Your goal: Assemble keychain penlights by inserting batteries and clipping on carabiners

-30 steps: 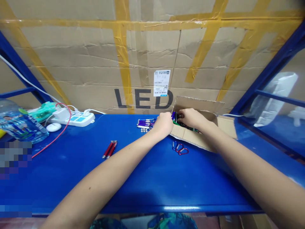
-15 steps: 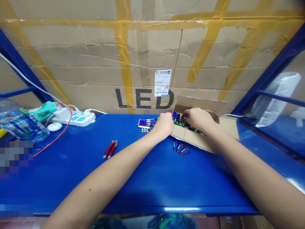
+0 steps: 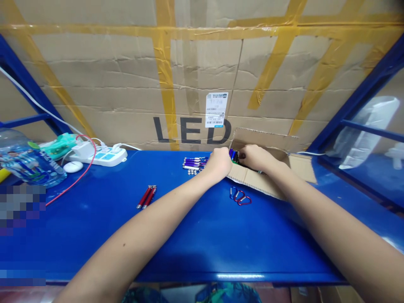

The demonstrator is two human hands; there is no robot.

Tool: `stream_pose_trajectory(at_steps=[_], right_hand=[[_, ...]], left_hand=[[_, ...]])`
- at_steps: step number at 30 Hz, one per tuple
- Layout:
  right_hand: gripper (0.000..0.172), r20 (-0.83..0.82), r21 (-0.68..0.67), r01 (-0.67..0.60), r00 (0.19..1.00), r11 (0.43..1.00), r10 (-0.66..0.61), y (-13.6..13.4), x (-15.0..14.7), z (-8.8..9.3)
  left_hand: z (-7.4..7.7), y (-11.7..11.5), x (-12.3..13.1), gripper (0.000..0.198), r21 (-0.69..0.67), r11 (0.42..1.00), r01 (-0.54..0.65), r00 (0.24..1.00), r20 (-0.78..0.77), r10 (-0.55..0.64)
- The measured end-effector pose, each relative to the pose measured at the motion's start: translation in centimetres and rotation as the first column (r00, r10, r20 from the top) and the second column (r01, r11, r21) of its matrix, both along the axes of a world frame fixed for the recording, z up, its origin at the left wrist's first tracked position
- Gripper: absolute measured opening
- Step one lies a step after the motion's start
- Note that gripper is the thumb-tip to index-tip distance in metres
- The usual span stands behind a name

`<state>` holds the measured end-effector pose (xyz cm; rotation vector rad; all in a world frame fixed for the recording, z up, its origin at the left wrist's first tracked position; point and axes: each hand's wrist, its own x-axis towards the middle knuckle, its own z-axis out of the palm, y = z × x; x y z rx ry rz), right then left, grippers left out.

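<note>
My left hand (image 3: 219, 164) is closed at the left edge of an open cardboard box (image 3: 244, 173), apparently gripping its wall; the fingertips are hidden. Inside the box, my right hand (image 3: 256, 158) has its fingers curled down among small metal pieces, and what they pinch cannot be made out. Short blue tubes (image 3: 232, 154) show between the hands. Beyond my left wrist lie several slim purple and blue metal tubes (image 3: 193, 161), with small silver discs (image 3: 192, 171) beside them. In front of the box rest three carabiners (image 3: 240, 196), one blue and two red.
Two red metal tubes (image 3: 147, 197) lie left of my left forearm. A white power strip (image 3: 109, 156) with cables, a white oval object (image 3: 73, 167) and a large bottle (image 3: 31, 162) stand at the left. A big taped carton (image 3: 126, 84) walls the back of the blue table (image 3: 202, 235).
My right hand has shifted slightly left inside the box, towards the blue tubes. My left hand has stayed at the box's edge.
</note>
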<state>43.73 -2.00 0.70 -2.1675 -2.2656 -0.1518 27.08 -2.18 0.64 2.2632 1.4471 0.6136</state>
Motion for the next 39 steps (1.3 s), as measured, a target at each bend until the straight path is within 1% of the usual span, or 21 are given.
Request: stream_pose_trajectory(at_steps=[4,6,9,12,15,17,20,21,23,25,27,28,31,32,34,36,39], right_hand=[[0.027,-0.084,0.072,0.063,0.995,0.995,-0.057,-0.1,1.2,0.2],[0.027,-0.112,0.065,0.103,0.989,0.993,-0.095,-0.5,1.7,0.4],[0.026,-0.19,-0.011,0.138,0.972,0.99,-0.138,-1.7,2.2,0.8],[0.024,-0.275,-0.1,0.131,0.949,0.986,-0.154,-3.2,2.5,1.0],[0.024,-0.319,-0.158,0.136,0.931,0.978,-0.18,-4.4,3.2,1.4],[0.024,-0.316,-0.136,0.199,0.92,0.97,-0.233,-5.1,3.8,1.8],[0.025,-0.362,-0.008,0.288,0.892,0.957,-0.272,-6.0,4.1,2.5],[0.026,-0.404,0.04,0.304,0.876,0.952,-0.263,-6.2,3.9,2.8],[0.024,-0.523,0.109,0.313,0.825,0.943,-0.213,-6.6,2.9,3.1],[0.017,-0.666,0.136,0.268,0.738,0.954,-0.113,-6.9,1.0,3.2],[0.009,-0.788,0.156,0.16,0.616,0.975,0.025,-7.0,-1.6,3.1],[0.008,-0.833,0.169,0.107,0.548,0.98,0.084,-7.0,-3.0,3.0],[0.021,-0.921,0.221,-0.06,0.315,0.973,0.229,-6.9,-6.8,2.4],[0.023,-0.926,0.245,-0.117,0.265,0.962,0.268,-6.9,-7.9,2.2],[0.024,-0.909,0.311,-0.176,0.233,0.934,0.347,-6.9,-9.5,1.5],[0.023,-0.894,0.356,-0.182,0.219,0.916,0.391,-6.8,-10.5,0.8],[0.023,-0.917,0.344,-0.183,0.148,0.921,0.371,-6.8,-11.1,-0.3]], left_hand=[[0.0,1.3,0.8,0.022,0.034,0.999,0.006,1.0,0.015,-0.007],[0.2,1.9,1.3,0.02,0.037,0.999,0.029,1.0,0.007,-0.03],[0.4,3.0,2.0,0.018,0.026,0.996,0.08,0.997,-0.007,-0.08],[0.2,3.8,3.0,0.015,0.026,0.991,0.129,0.992,0.001,-0.129],[0.1,3.9,4.5,0.014,0.035,0.983,0.178,0.984,0.025,-0.179],[0.3,3.4,5.2,0.019,0.043,0.976,0.212,0.976,0.045,-0.214],[1.1,2.5,4.9,0.026,0.035,0.97,0.241,0.967,0.078,-0.243],[1.4,2.2,4.3,0.026,0.028,0.972,0.235,0.967,0.093,-0.236],[1.8,1.6,2.2,0.025,0.018,0.979,0.202,0.97,0.134,-0.203],[2.0,0.9,-0.7,0.023,-0.035,0.983,0.182,0.949,0.267,-0.166],[1.7,-0.2,-4.0,0.022,-0.117,0.971,0.206,0.915,0.375,-0.149],[1.4,-0.9,-5.6,0.021,-0.124,0.963,0.237,0.885,0.438,-0.162],[0.2,-3.0,-9.7,0.016,-0.106,0.927,0.36,0.797,0.551,-0.247],[-0.3,-3.5,-10.7,0.015,-0.115,0.916,0.384,0.782,0.569,-0.256],[-1.2,-4.2,-12.3,0.017,-0.106,0.91,0.401,0.769,0.579,-0.271],[-2.0,-4.3,-13.2,0.022,-0.102,0.914,0.393,0.77,0.579,-0.267],[-2.5,-4.4,-13.5,0.021,-0.095,0.919,0.384,0.773,0.577,-0.263]])
